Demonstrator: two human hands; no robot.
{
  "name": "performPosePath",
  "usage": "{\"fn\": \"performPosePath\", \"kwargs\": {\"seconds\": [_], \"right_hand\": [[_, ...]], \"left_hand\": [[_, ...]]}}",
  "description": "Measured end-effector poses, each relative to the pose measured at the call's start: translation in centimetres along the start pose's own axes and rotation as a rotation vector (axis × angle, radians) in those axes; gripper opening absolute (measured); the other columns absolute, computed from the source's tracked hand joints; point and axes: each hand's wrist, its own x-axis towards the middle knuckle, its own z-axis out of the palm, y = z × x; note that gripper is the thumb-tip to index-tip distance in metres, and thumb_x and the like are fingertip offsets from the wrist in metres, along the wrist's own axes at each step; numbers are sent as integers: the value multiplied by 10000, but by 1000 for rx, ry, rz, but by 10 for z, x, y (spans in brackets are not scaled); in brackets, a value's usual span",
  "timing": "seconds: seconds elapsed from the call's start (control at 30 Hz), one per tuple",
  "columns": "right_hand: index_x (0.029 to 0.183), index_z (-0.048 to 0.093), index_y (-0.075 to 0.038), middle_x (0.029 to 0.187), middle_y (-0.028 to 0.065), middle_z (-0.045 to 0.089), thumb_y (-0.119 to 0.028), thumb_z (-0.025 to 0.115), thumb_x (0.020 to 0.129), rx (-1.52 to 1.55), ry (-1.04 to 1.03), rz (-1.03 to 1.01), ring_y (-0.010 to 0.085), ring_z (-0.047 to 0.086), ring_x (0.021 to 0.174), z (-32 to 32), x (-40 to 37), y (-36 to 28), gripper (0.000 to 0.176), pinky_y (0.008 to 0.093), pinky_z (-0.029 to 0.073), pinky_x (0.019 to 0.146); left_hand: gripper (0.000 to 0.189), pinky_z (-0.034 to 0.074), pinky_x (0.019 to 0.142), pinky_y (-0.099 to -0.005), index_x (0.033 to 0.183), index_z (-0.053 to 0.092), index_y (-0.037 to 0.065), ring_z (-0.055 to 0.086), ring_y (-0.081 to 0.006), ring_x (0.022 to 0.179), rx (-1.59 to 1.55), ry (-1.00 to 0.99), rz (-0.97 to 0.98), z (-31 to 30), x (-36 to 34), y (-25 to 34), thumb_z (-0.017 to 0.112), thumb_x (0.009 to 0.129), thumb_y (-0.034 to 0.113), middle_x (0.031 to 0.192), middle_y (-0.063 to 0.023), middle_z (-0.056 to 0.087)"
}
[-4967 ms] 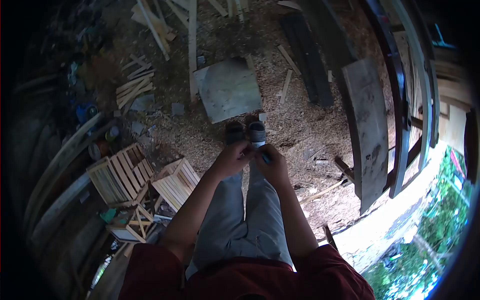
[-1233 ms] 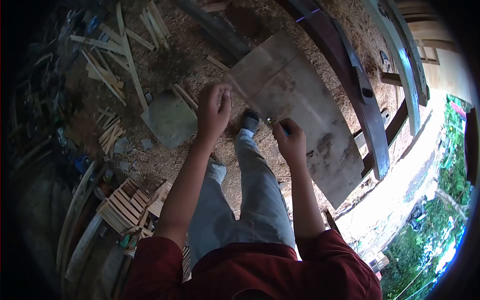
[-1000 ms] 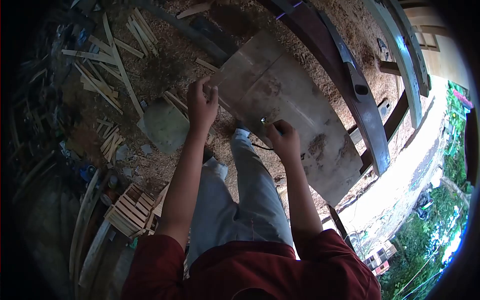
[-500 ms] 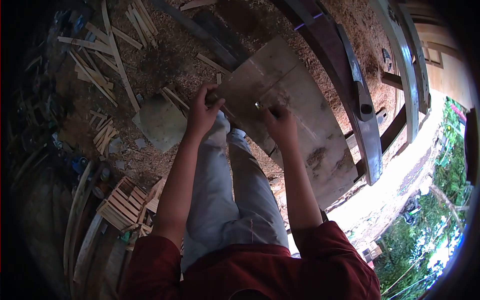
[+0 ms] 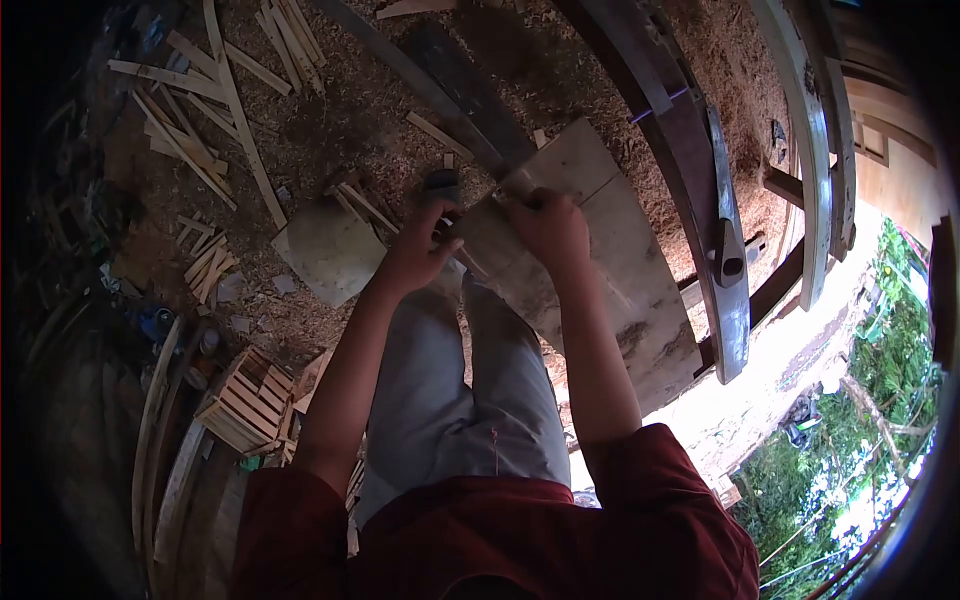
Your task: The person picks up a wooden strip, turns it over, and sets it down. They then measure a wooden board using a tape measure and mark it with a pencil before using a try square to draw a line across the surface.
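A large, stained, thin wooden board [image 5: 640, 290] lies slanted in front of my legs, with a dark straight line across its far part. My left hand [image 5: 425, 250] is closed at the board's left corner, thumb on the near side and fingers bent round the edge. On the board's far left part, my right hand [image 5: 553, 232] is closed with its fingertips turned down near the edge. Whatever is between the right fingers is hidden by the hand.
A long dark curved beam [image 5: 690, 170] runs along the right, with a paler curved timber [image 5: 800, 130] beyond it. Thin wood strips [image 5: 235, 120] lie on the shavings-covered floor at left. A slatted wooden crate [image 5: 250, 400] stands lower left; a pale flat piece [image 5: 330, 250] lies nearby.
My right hand has moved up the board toward its far left edge, and the small shiny thing at its fingertips no longer shows. The left hand has shifted slightly down and right.
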Motion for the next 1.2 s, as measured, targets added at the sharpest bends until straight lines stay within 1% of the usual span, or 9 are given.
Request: {"fn": "performPosePath", "kwargs": {"seconds": [0.07,0.13,0.33,0.57,0.67,0.73,0.97,1.03,1.2], "right_hand": [[1069,824,-39,962,267,790,-447,733,892,-42,-5,25,462,778,968,6,-5,-4,453,554,620,883],[1070,819,-35,951,268,788,-439,732,894,-84,-8,48,460,780,957,8,-7,-8,449,556,622,874],[1062,808,-34,934,268,786,-422,717,909,-76,-35,51,457,782,941,6,-8,-16,426,553,627,858],[1044,812,-40,961,284,780,-442,708,922,-71,-23,79,473,772,964,13,-5,-24,433,560,621,860],[1020,810,-35,959,282,785,-436,697,939,-139,-42,79,461,782,959,10,-6,-33,424,552,631,858],[1009,809,-32,959,279,788,-431,690,949,-174,-45,72,454,787,957,10,-4,-36,421,547,636,858],[991,798,-23,928,260,794,-413,667,967,-191,-29,66,446,798,910,14,-7,-34,412,538,651,812],[969,792,-16,899,254,794,-394,661,968,-187,-9,52,441,804,876,16,-10,-31,401,526,658,775],[922,767,-22,848,242,786,-402,675,955,-142,6,79,437,799,830,17,-19,-23,393,529,653,755]], "left_hand": [[576,553,1034,-410,1487,542,108,681,-246,1184,25,-56,8,-6,6,15,770,965,17,1319,-110,635],[698,552,1069,-436,1578,486,134,683,-317,1247,158,-96,73,-10,14,26,755,950,-8,1466,-141,608],[867,559,1070,-463,1688,375,198,665,-350,1316,86,-263,29,-17,28,44,722,935,-59,1637,-131,540],[814,572,1037,-463,1660,416,198,682,-363,1301,44,-249,-38,-14,29,34,727,942,-30,1553,-143,611],[767,583,1036,-494,1633,478,239,697,-416,1283,82,-231,-5,-15,27,39,751,956,4,1410,-204,693],[659,587,1006,-463,1585,519,104,704,-370,1260,147,-186,108,-14,25,31,749,971,43,1417,-177,685],[620,600,981,-411,1565,600,101,732,-336,1213,132,-126,125,-9,20,30,762,970,40,1388,-176,709],[613,597,979,-383,1548,632,101,741,-293,1195,138,-164,38,-11,21,37,771,957,12,1390,-166,717],[614,596,961,-366,1525,653,94,737,-244,1162,66,-140,86,-8,23,31,785,937,-22,1388,-147,724]]}}
